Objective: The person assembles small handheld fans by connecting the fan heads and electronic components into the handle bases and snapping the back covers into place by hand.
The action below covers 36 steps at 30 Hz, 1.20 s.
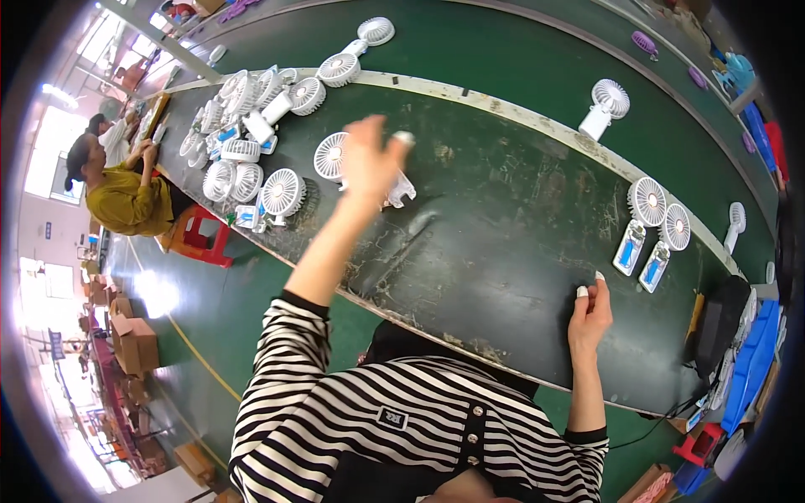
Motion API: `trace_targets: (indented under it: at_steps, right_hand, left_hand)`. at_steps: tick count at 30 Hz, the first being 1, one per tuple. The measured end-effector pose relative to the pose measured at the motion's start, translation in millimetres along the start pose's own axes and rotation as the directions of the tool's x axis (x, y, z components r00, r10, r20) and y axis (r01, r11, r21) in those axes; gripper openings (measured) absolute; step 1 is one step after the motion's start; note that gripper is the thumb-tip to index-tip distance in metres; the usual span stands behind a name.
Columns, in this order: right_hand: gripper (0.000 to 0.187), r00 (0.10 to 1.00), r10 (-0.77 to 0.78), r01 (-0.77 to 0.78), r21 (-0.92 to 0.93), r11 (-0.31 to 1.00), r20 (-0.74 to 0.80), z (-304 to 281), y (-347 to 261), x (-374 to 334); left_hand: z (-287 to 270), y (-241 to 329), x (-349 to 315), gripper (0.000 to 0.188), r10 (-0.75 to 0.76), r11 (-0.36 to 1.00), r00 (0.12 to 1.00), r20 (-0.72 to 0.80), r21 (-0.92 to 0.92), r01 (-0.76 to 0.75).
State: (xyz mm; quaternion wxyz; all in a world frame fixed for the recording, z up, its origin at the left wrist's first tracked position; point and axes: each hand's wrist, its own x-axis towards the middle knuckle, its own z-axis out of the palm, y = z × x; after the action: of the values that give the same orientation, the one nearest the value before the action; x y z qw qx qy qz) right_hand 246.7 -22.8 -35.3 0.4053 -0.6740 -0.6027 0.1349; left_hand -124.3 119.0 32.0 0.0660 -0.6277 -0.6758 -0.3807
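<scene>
My left hand (369,163) is over the table at centre left, slightly blurred, with thumb and fingers apart. Under and beside it lies a white handheld fan (329,156) with a round grille; the hand covers part of it. A white notched plastic piece (401,192) shows below that hand; whether it belongs to the fan I cannot tell. My right hand (591,317) rests near the table's right part, fingers loosely bent and apart, holding nothing. White covers sit on some fingertips. Nearest to it are two fans with opened handles (654,267) (629,248), blue parts inside.
A heap of white fans (243,101) fills the table's left end. Beyond a pale rail (537,120) runs a green conveyor belt (503,59) carrying a white fan (610,99). A black object (721,327) stands at the right end. A person in mustard (126,197) sits at left near a red stool (207,238).
</scene>
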Motion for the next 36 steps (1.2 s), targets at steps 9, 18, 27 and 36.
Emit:
trace_targets:
  at_steps: [9,18,27,36]
  right_hand:
    - [0.033,0.997,-0.050,0.054,-0.087,0.995,0.055,13,-24,6]
    - [0.048,0.908,-0.156,-0.025,0.421,0.907,0.389,81,-139,51]
    - [0.054,0.784,-0.021,-0.549,0.710,0.441,0.620,101,-137,85]
    - [0.043,0.844,0.241,-0.524,0.832,0.180,0.479,44,-58,45]
  left_hand:
    - [-22,-100,0,0.068,-0.329,0.944,0.937,0.121,0.066,0.323]
    - [-8,-62,7,0.038,-0.331,0.504,0.798,0.503,-0.621,0.600]
    - [3,44,-12,0.037,0.085,0.325,0.769,0.634,-0.747,0.580]
    - [14,79,-64,0.057,0.447,0.876,0.637,0.628,-0.452,-0.170]
